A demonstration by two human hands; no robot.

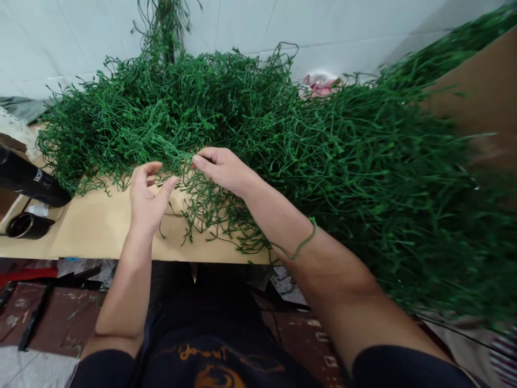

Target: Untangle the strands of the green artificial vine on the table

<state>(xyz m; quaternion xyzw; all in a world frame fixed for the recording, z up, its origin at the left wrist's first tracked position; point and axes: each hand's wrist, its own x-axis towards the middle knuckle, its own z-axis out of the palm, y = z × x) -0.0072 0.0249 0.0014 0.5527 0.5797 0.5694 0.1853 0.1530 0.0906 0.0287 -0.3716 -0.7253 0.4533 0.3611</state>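
Observation:
Thin green stems with small knobbed tips form a large tangled heap [194, 102] along the back and right of a tan work surface [97, 221]. My left hand [149, 196] is at the heap's front edge, its fingers curved and thumb apart, with nothing gripped. Just to its right, my right hand [216, 164] pinches a few green stems between thumb and fingertips. Loose stems [205, 207] spread below my right hand toward the front edge. One green stem [302, 245] lies across my right forearm.
A black cylindrical device [30, 175] and a dark round holder [28, 225] are at the left. Behind stands a white wall [242, 24]. A brown cardboard panel [480, 86] rises at the right. Pink and white material [320, 84] shows behind the heap.

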